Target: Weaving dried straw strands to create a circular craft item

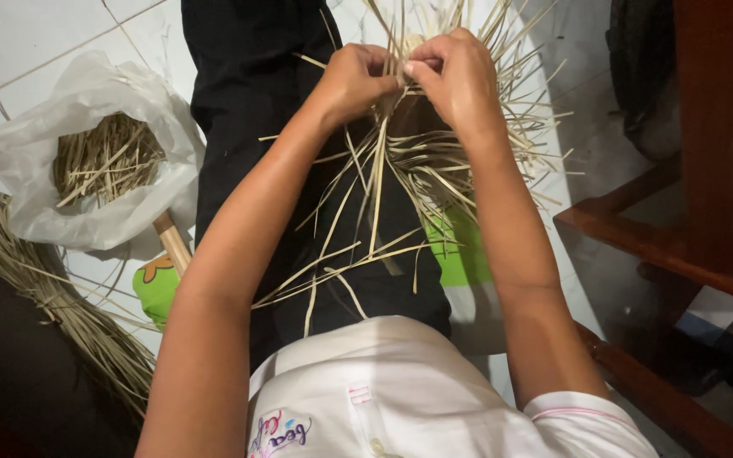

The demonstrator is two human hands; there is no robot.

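White tiled floor [36, 34] under everything; dark wooden furniture frame [680, 246] takes the right side. Person's lap in black trousers [248, 102] runs up the middle of the view, white shirt [400, 382] at the bottom edge. Left side: loose bundle of pale straw strips [36, 280] lying on the floor, next to it a white plastic bag [86, 153] gaping open with more cut strips inside. A wooden stick [171, 242] pokes out just below the bag, near a green plastic piece [159, 288]; another green patch shows under the right forearm (can't tell what it is). Work item: a half-woven straw piece [422, 157] held above the lap, top centre, loose strip ends fanning out in all directions. Left hand [354, 76] is closed on the top of the weave, fingers curled around strips. Right hand [460, 76] touches it knuckle to knuckle, thumb and fingertips pinched on a strip at the same spot. Both arms extend straight out from the body.
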